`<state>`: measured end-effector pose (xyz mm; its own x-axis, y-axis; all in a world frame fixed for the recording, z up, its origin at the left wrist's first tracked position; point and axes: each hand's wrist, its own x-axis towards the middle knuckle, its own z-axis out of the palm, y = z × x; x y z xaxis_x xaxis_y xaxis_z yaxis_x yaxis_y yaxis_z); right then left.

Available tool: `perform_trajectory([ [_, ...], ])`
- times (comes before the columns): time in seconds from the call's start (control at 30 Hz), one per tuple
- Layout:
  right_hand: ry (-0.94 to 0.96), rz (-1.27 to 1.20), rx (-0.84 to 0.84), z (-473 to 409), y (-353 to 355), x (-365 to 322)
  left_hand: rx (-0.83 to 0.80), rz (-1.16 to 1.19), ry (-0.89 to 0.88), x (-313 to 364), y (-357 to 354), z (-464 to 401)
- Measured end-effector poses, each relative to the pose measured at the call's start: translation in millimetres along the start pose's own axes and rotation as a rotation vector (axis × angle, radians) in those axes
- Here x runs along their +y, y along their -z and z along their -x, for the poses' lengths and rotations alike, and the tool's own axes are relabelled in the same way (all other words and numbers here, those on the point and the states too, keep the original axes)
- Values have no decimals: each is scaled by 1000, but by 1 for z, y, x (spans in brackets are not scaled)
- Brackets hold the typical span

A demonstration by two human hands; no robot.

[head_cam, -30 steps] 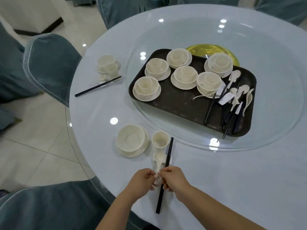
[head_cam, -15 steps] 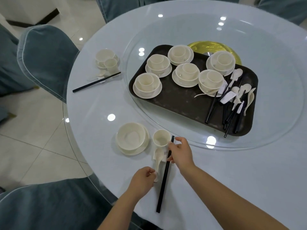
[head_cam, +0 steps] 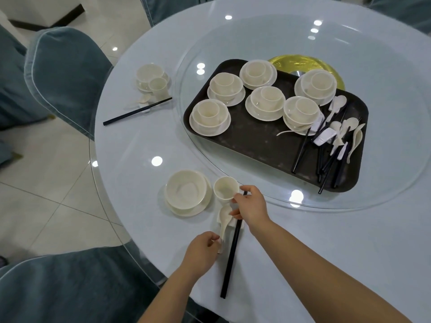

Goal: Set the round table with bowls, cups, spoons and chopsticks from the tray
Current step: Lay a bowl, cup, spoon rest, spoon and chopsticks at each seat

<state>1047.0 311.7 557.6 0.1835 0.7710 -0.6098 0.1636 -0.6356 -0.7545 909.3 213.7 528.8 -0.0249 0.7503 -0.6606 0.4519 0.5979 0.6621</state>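
Note:
At the near table edge stand a cream bowl on its saucer (head_cam: 186,192), a small cup (head_cam: 225,189), a white spoon (head_cam: 224,221) on a rest, and black chopsticks (head_cam: 231,257). My left hand (head_cam: 201,252) pinches the spoon's handle end. My right hand (head_cam: 250,207) grips the upper part of the chopsticks, its fingers touching the cup. The dark tray (head_cam: 261,141) on the glass turntable holds several bowl-and-cup sets (head_cam: 210,116), loose spoons (head_cam: 345,134) and chopsticks (head_cam: 326,164).
A second setting with bowl and cup (head_cam: 152,78) and chopsticks (head_cam: 137,111) lies at the far left of the round table (head_cam: 349,241). Blue-covered chairs stand at the left (head_cam: 63,73) and near me (head_cam: 70,287). A gold centrepiece (head_cam: 303,64) sits behind the tray.
My right hand slid up the chopsticks from their lower part to beside the cup. My left hand stays at the spoon's handle.

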Motion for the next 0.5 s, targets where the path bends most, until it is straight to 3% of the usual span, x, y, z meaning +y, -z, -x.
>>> perform_trajectory([
  [0.5, -33, -103, 26, 2, 32, 16, 6, 50, 9, -3, -1, -7],
])
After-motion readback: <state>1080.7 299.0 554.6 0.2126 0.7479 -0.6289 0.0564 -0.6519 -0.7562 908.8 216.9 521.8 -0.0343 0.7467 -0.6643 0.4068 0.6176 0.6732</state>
